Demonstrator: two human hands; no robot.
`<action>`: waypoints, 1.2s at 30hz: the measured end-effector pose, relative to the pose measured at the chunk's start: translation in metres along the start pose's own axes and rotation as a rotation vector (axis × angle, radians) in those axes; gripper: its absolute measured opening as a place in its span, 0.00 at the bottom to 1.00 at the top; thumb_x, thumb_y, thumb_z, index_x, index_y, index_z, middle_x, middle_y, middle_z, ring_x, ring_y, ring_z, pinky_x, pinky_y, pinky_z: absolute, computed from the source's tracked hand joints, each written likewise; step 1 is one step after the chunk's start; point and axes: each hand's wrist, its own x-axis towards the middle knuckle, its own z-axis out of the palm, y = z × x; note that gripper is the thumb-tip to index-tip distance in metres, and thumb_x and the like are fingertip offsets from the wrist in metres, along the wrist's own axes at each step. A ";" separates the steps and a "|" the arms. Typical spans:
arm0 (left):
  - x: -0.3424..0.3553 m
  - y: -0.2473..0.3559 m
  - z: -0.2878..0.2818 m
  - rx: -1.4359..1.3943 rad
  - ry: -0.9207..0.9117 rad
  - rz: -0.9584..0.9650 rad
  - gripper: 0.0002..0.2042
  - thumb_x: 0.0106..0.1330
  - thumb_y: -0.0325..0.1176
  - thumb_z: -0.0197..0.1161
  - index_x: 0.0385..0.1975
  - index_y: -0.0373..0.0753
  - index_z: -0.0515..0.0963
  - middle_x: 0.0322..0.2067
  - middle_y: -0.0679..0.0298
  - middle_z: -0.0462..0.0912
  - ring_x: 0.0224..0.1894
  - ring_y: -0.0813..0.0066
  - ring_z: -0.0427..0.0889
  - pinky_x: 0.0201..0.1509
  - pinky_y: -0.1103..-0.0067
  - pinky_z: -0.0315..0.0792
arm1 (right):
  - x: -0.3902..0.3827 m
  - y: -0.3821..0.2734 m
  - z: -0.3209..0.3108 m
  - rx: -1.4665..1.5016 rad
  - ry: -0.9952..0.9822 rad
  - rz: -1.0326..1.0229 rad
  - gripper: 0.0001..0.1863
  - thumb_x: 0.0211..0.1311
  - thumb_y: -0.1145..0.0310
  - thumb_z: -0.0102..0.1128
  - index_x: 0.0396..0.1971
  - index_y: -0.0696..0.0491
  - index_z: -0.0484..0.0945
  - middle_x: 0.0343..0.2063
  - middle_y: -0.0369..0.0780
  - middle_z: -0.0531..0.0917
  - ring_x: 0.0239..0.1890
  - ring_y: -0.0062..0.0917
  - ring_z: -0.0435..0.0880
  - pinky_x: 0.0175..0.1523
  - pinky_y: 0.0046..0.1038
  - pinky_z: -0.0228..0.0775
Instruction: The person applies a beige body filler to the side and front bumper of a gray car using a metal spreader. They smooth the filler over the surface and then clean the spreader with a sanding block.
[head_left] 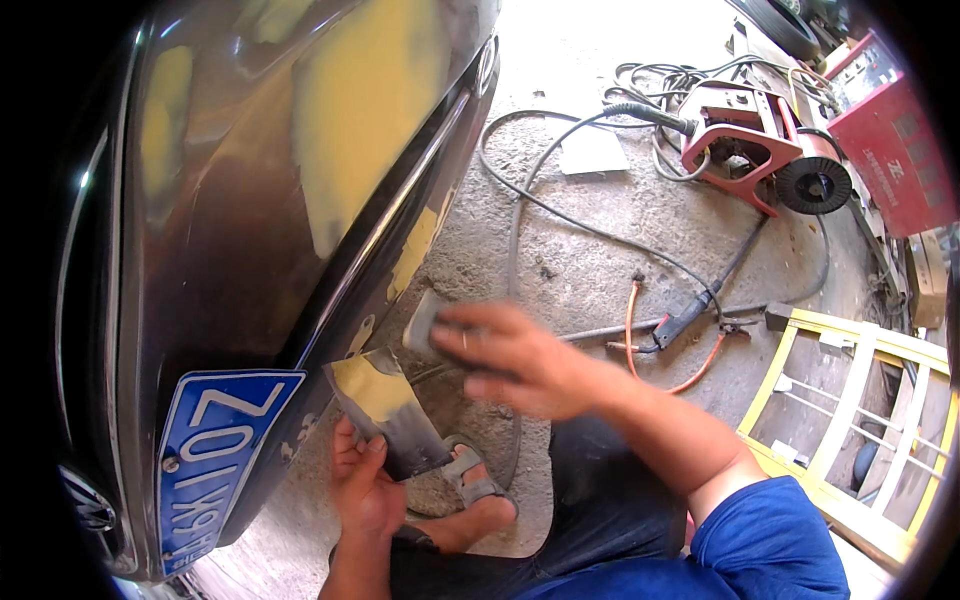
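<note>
Crouched beside a dark car [225, 200], its bodywork smeared with yellow filler [365, 130]; a blue number plate [215, 450] sits low on that face.

Left hand [362, 478]: grip closed on the lower edge of a grey sheet [412, 432], thumb on top. The sheet tilts just beside the lower bodywork, its upper part coloured yellow (filler or dust, can't tell which).

Right hand [520, 360]: motion-blurred, grip closed around a small grey block [422, 325]. The block is above the sheet in view, near the car's lower edge; contact with either cannot be judged.

A sandalled foot [470, 475] shows behind the sheet.

Ground: rough concrete floor [590, 265]. A dark cable [514, 250] loops across it. To the right, a red-framed machine [735, 188] with a black spool [813, 186]; nearer, a grey torch handle [685, 320] and a yellow frame [843, 405]. A white sheet of card [593, 150] lies farther off.
</note>
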 end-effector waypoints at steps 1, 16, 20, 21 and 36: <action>-0.001 -0.002 0.004 -0.045 0.005 -0.009 0.23 0.62 0.23 0.58 0.58 0.36 0.63 0.52 0.56 0.75 0.55 0.66 0.75 0.63 0.68 0.66 | -0.007 -0.010 0.008 0.194 -0.023 -0.037 0.28 0.60 0.64 0.61 0.61 0.51 0.70 0.60 0.50 0.67 0.61 0.44 0.66 0.65 0.41 0.57; 0.004 -0.008 -0.016 0.065 -0.080 0.026 0.25 0.63 0.22 0.55 0.60 0.42 0.60 0.57 0.59 0.69 0.60 0.66 0.70 0.65 0.63 0.63 | -0.018 0.029 0.005 -0.261 -0.204 -0.009 0.26 0.51 0.66 0.64 0.54 0.46 0.76 0.59 0.41 0.69 0.58 0.46 0.65 0.60 0.47 0.61; 0.000 -0.007 -0.007 0.103 -0.076 0.000 0.24 0.62 0.22 0.56 0.59 0.42 0.62 0.56 0.59 0.71 0.59 0.66 0.70 0.64 0.64 0.65 | 0.014 0.036 -0.004 -0.658 -0.066 0.193 0.29 0.53 0.69 0.57 0.59 0.45 0.70 0.62 0.39 0.66 0.59 0.48 0.63 0.55 0.45 0.62; 0.000 -0.007 -0.007 0.140 -0.068 -0.023 0.24 0.62 0.22 0.57 0.59 0.41 0.63 0.56 0.59 0.72 0.59 0.67 0.71 0.64 0.65 0.65 | 0.022 0.042 -0.002 -0.746 -0.046 0.178 0.29 0.53 0.69 0.56 0.60 0.46 0.70 0.62 0.39 0.66 0.59 0.48 0.63 0.54 0.45 0.62; -0.004 -0.017 -0.018 0.186 -0.083 -0.201 0.21 0.62 0.21 0.58 0.55 0.37 0.66 0.51 0.59 0.77 0.55 0.69 0.75 0.62 0.69 0.67 | 0.076 0.053 0.002 -0.960 -0.192 0.238 0.27 0.58 0.66 0.49 0.61 0.43 0.70 0.59 0.38 0.67 0.59 0.41 0.63 0.60 0.47 0.58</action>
